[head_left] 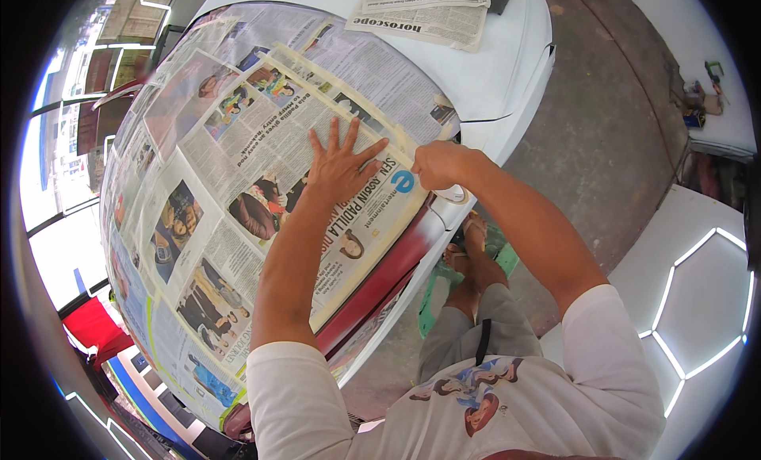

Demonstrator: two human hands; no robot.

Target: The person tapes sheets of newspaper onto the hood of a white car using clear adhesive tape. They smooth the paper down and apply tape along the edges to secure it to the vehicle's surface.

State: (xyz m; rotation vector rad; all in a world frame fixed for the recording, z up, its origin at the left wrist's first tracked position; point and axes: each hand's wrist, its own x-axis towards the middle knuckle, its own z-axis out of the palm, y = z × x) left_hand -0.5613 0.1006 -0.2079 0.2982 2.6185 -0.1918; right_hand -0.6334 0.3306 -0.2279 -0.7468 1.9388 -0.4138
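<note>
Newspaper sheets (pixel 214 174) joined with strips of masking tape (pixel 400 147) cover the car's large curved glass. My left hand (pixel 341 162) lies flat on the paper with its fingers spread, close to the taped edge. Beside it, at the corner of the sheet, my right hand (pixel 444 165) is closed, its fingertips against the paper's border. A pale round roll, seemingly masking tape (pixel 454 194), shows under the right hand, which hides most of it.
Loose newspaper pages (pixel 424 16) rest on the white car panel (pixel 468 71) at the top. A dark red strip (pixel 372 289) of bodywork runs below the paper. My feet are on a green stand (pixel 432 301). Small items sit on a white surface (pixel 697 47) at far right.
</note>
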